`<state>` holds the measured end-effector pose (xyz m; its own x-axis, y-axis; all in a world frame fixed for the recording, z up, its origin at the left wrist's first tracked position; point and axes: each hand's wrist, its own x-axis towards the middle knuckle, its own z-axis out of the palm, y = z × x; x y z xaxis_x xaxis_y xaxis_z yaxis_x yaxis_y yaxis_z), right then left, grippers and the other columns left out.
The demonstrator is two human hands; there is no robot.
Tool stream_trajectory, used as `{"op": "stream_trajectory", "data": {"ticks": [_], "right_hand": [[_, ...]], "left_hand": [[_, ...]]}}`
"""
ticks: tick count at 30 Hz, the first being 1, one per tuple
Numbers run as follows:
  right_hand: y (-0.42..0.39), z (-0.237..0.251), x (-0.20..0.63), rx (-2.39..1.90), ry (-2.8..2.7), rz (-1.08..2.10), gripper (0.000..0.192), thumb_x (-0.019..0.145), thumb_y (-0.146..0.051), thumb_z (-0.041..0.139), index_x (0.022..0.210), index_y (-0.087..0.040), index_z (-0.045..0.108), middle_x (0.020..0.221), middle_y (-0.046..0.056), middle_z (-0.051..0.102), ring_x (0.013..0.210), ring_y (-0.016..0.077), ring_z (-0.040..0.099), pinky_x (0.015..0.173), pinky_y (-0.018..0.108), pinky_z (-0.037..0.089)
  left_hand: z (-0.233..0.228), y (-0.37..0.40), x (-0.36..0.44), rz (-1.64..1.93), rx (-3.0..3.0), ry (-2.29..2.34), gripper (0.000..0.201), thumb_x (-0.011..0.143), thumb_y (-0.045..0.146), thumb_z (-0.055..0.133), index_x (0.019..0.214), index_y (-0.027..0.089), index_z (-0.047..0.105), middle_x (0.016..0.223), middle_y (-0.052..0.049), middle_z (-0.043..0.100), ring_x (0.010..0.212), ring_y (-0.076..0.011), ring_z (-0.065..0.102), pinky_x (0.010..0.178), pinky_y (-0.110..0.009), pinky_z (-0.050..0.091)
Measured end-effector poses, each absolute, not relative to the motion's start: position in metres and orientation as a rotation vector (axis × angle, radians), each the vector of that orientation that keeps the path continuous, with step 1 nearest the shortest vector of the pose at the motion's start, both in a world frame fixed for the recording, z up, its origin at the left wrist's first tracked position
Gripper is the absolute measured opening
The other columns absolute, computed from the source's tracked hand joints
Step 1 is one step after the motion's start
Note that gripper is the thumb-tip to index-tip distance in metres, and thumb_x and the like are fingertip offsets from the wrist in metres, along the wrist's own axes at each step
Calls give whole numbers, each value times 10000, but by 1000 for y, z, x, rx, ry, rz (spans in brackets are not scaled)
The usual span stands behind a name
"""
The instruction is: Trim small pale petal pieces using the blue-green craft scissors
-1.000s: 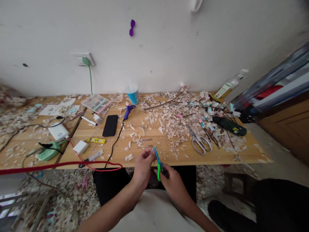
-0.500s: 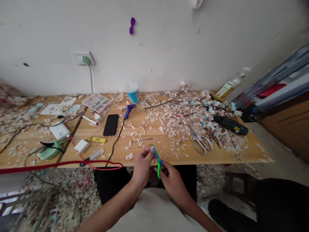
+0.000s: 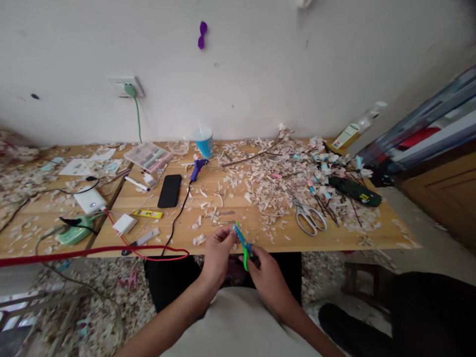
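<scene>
My right hand (image 3: 265,271) grips small blue and green scissors (image 3: 243,244) at the near edge of the wooden table (image 3: 334,238). Their blades point up and left toward my left hand (image 3: 217,253). My left hand pinches a small pale scrap (image 3: 234,228) right at the blade tips. Both hands hover just in front of the table edge, above my lap.
Pale paper scraps (image 3: 267,183) and thin twigs litter the table's right half. Big silver scissors (image 3: 310,218), a dark green tool (image 3: 355,191), a black phone (image 3: 169,190), a purple glue gun (image 3: 197,168), a blue cup (image 3: 204,141), chargers and a red cable (image 3: 111,253) lie about.
Both hands and the scissors have stayed at the table edge, shifting only slightly; the view has tilted a little.
</scene>
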<state>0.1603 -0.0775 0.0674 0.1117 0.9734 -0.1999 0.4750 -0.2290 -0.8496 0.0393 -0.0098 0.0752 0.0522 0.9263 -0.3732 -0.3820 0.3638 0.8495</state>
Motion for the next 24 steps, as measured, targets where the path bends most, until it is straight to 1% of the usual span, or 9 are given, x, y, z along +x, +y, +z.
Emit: {"op": "stream_trajectory", "data": {"ticks": [6,9,13,18,20,24], "right_hand": [[-77,66,165,-1821,-1444,1022,323,818,-215,476,1094,-151,632,1079,136,667,1015,263,612,924,394,450],[-77,68,167,-1844,-1477,997,323,812,-209,470,1088,-144,624,1048,137,665,957,254,622,855,369,473],[-77,70,166,-1854,-1511,999,314,810,-219,463,1066,-129,620,994,129,658,854,233,619,754,336,480],[-77,71,165,-1862,-1483,1004,366,797,-228,456,1114,-117,600,1054,142,647,811,219,610,721,327,475],[-78,71,165,-1869,-1474,1010,358,798,-235,455,1104,-128,605,1051,138,651,798,215,614,713,322,474],[-78,71,166,-1855,-1476,1022,354,809,-241,446,1101,-130,612,1060,141,658,843,223,620,756,333,477]], "left_hand": [[71,-11,38,1116,593,1048,167,715,305,759,787,159,721,711,-4,676,648,-105,582,673,-226,474],[70,-11,39,1109,602,1058,164,719,306,755,773,156,716,695,-1,668,631,-103,577,666,-226,471],[70,-13,40,1088,618,1063,169,729,310,745,787,155,711,742,-11,678,668,-113,591,696,-239,480],[70,-15,42,1071,657,1067,163,748,314,726,764,155,694,701,-1,654,649,-106,575,663,-218,458],[70,-16,43,1074,677,1062,160,742,305,731,770,153,692,694,2,646,636,-100,564,651,-211,448],[70,-16,44,1074,669,1055,164,728,297,739,781,150,688,711,-2,649,643,-104,567,657,-216,454]]}}
